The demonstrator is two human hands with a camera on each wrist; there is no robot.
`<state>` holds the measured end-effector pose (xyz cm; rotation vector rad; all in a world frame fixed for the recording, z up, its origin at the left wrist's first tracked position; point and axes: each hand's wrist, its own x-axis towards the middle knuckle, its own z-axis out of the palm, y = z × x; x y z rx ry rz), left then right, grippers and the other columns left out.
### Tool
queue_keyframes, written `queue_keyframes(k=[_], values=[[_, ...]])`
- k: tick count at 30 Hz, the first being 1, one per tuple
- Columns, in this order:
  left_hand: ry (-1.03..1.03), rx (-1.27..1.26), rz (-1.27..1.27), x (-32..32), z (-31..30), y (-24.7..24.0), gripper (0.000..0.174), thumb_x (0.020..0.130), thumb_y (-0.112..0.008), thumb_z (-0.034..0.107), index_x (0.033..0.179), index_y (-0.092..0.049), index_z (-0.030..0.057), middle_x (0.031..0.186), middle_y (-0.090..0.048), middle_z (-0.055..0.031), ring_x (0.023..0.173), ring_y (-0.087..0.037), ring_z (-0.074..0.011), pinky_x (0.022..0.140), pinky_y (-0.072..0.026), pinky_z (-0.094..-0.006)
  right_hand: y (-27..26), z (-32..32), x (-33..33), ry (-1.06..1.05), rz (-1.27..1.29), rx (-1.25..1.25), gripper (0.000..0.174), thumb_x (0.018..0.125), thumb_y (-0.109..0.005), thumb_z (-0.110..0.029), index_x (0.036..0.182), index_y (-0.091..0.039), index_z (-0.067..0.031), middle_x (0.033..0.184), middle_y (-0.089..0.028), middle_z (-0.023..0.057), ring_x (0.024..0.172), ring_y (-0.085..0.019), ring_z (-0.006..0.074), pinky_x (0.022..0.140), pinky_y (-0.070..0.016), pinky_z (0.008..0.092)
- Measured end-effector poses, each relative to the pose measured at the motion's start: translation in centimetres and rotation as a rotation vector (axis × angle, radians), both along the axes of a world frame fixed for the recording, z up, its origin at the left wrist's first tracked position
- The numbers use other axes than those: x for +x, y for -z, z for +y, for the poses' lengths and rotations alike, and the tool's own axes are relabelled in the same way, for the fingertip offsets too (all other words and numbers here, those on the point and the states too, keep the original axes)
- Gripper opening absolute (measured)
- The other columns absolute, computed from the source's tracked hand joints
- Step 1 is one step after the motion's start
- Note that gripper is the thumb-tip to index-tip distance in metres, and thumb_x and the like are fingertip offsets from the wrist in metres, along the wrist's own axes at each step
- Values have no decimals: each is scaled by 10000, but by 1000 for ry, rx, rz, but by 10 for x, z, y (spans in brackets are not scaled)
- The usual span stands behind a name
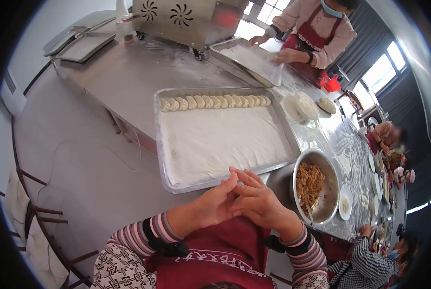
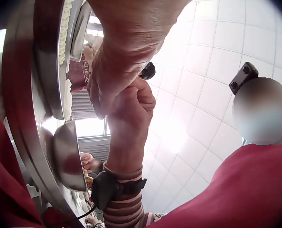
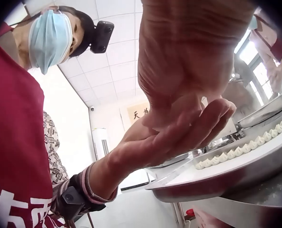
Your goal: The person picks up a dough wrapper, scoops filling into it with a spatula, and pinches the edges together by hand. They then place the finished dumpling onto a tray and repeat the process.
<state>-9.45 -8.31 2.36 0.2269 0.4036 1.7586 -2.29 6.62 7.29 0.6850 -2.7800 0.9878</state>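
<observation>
My left hand [image 1: 214,206] and right hand [image 1: 263,201] meet at the tray's near edge. In the right wrist view the left hand [image 3: 167,142] lies palm up, its fingers side by side under the right hand. The right hand's fingers bend down over it. The hands hide what lies between them, and I cannot tell what they hold. Just beyond is a metal tray [image 1: 163,159] lined with white cloth [image 1: 225,139], a row of pleated dumplings [image 1: 215,102] along its far side. To the right stands a steel bowl [image 1: 328,204] of brown filling [image 1: 310,185] with a spoon handle.
A white dish [image 1: 345,202] sits right of the bowl. Beyond the tray are a floury mound [image 1: 306,106] and a second tray [image 1: 254,62], where a person in a red apron works. A steel machine [image 1: 177,21] stands behind. Other people work along the table at right; chairs [image 1: 42,245] stand left.
</observation>
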Motion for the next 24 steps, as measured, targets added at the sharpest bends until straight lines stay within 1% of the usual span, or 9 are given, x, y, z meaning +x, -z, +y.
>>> queue_keyframes(k=[7, 10, 12, 13, 15, 16, 18, 22, 24], values=[[-33, -11, -70, -22, -18, 8, 594, 966, -348, 543, 1350, -364, 90, 1273, -481, -87, 1075, -527, -179, 916, -444, -357, 10, -17, -34, -109, -42, 27, 112, 702, -643, 10, 790, -615, -53, 1283, -554, 174, 1311, -407, 366, 1066, -311, 518], [-55, 38, -61, -34, -28, 15, 593, 963, -358, 545, 1340, -379, 88, 1279, -476, -88, 1085, -525, -181, 937, -439, -371, 17, -24, -49, -137, 9, 94, 111, 701, -655, -10, 766, -574, -49, 1346, -494, 163, 1302, -405, 361, 1063, -325, 523], [-88, 10, -66, -42, -36, 18, 599, 962, -346, 554, 1333, -392, 87, 1272, -487, -86, 1093, -526, -185, 942, -437, -372, 20, -27, -59, -168, 30, 44, 166, 704, -655, -29, 863, -613, -54, 1329, -504, 165, 1279, -434, 356, 1059, -334, 513], [-112, -20, -72, -46, -41, 19, 605, 961, -334, 563, 1326, -404, 85, 1264, -498, -83, 1101, -526, -188, 947, -436, -373, 17, -30, -64, -174, 33, 44, 166, 704, -655, -29, 863, -613, -54, 1329, -504, 165, 1279, -434, 356, 1059, -334, 513], [-134, 20, -97, -55, -53, 22, 623, 963, -322, 567, 1317, -415, 64, 1249, -504, -85, 1112, -517, -182, 939, -441, -354, 3, -38, -71, -104, -111, -7, 322, 729, -658, -101, 1041, -620, -32, 1281, -539, 188, 1242, -484, 339, 1038, -371, 477], [-147, 58, -122, -60, -57, 23, 642, 965, -309, 571, 1309, -425, 42, 1233, -510, -86, 1122, -508, -177, 932, -447, -334, 2, -41, -74, -109, -108, -7, 322, 729, -658, -101, 1041, -620, -32, 1281, -539, 188, 1242, -484, 339, 1038, -371, 477], [-162, 10, -121, -68, -63, 20, 667, 962, -297, 582, 1310, -420, 26, 1232, -515, -90, 1128, -510, -178, 940, -443, -348, 2, -47, -82, -179, 213, 477, 478, 733, -660, -159, 1183, -563, -31, 1212, -573, 166, 1156, -543, 323, 976, -420, 461], [-151, 5, -120, -86, -75, 27, 719, 956, -279, 600, 1316, -404, -10, 1251, -519, -104, 1174, -506, -206, 992, -420, -400, 1, -63, -98, -191, 233, 626, 459, 736, -663, -172, 1168, -573, -43, 1119, -597, 122, 1054, -581, 290, 876, -469, 433], [-190, 11, -158, -89, -78, 24, 710, 961, -283, 586, 1307, -405, -22, 1263, -511, -132, 1197, -494, -238, 1015, -404, -419, -3, -64, -117, -149, 34, 461, 374, 746, -675, -131, 1103, -612, -38, 970, -617, 96, 895, -611, 264, 742, -497, 378]])
